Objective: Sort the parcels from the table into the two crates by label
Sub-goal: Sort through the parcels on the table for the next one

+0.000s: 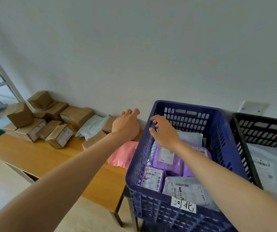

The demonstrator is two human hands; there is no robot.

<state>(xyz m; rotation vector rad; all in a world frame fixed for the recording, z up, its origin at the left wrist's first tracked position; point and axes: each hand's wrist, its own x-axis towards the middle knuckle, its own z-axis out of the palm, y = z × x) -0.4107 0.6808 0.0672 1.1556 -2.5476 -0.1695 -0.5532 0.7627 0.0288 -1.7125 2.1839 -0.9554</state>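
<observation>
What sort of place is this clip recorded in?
Probably a small parcel-sorting room, perhaps a courier depot: cardboard parcels heaped on a wooden table against the wall, and a blue crate with a handwritten label holding mailer bags, beside a black crate.

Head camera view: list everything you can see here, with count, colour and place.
table: one, orange wood, left half
cardboard boxes: about ten, brown, piled at table's far end by the wall
whitish mailer: one, pale, on table among the boxes
pink mailer: one, pink, on table beside blue crate
blue crate: one, blue, right of table
handwritten label: one, white, blue crate's near wall
purple mailers: at least two, purple, inside blue crate
grey mailers: two, grey, inside blue crate
black crate: one, black, far right
white mailer: one, white, inside black crate
shelf frame: one, pale metal, far left
left hand: empty, above table near boxes
right hand: empty, at blue crate's left rim
</observation>
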